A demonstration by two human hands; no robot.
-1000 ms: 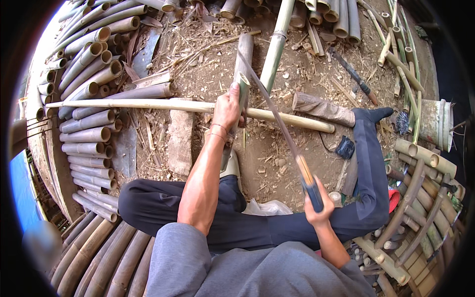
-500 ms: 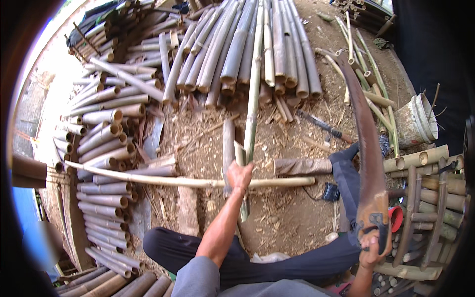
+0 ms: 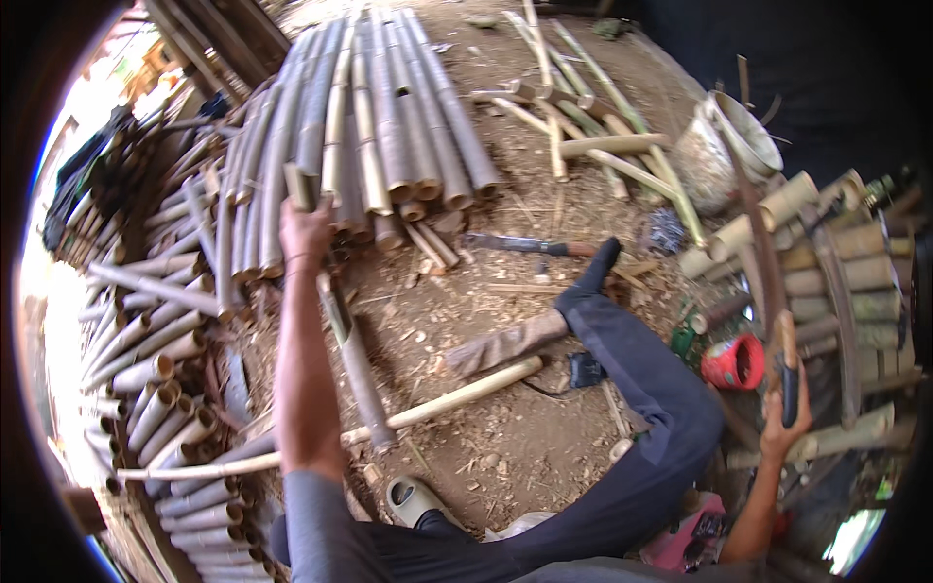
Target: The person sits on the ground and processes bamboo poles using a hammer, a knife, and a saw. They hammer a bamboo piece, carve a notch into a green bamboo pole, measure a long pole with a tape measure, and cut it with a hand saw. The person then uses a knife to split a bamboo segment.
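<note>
My left arm reaches forward, and my left hand (image 3: 309,233) is closed around bamboo at the near end of the pile; a short split-looking piece (image 3: 301,188) sticks up from the grip. How much of the longer pale pole (image 3: 337,126) beyond is in the grip is partly hidden. My right hand (image 3: 785,423) is closed on the handle of a large hand saw (image 3: 763,228), its long brown blade pointing up and away at the right. Below my left hand, a greyish bamboo length (image 3: 360,374) meets a thin pale pole (image 3: 457,396) lying crosswise on the ground.
Thick bamboo poles (image 3: 442,136) lie side by side ahead, with stacked cut lengths (image 3: 175,423) at left. A long-bladed knife (image 3: 525,245) lies near my outstretched foot. To the right are a white bucket (image 3: 705,160), a red pot (image 3: 729,364) and a bamboo rack (image 3: 841,311).
My left hand has moved forward and left with the bamboo, to the pile's near end. The view has turned right. The saw stays in my right hand, its blade seen more edge-on.
</note>
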